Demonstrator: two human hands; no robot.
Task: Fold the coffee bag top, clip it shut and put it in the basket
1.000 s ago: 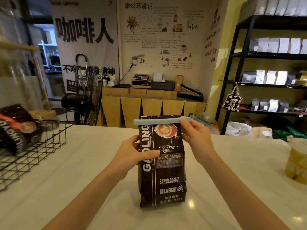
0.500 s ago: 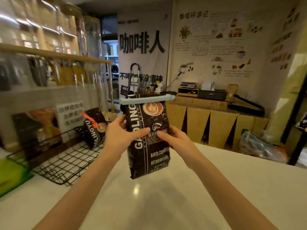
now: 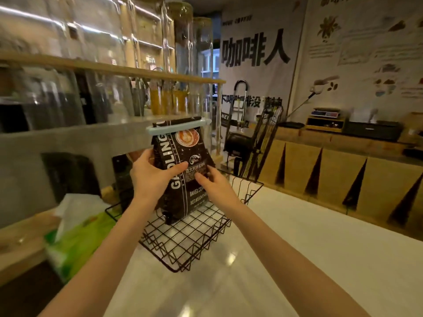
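Clipped coffee bag [image 3: 183,170] between both hands, over basket [image 3: 187,243]

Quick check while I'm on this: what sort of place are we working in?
Probably a coffee shop counter. A coffee-themed wall poster, tall glass jars on a shelf, and a scale on the back counter point that way.

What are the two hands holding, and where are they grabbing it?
Both hands hold the black coffee bag around its middle: the left hand wraps its left edge, the right hand its right side. Nobody touches the pale blue clip on top.
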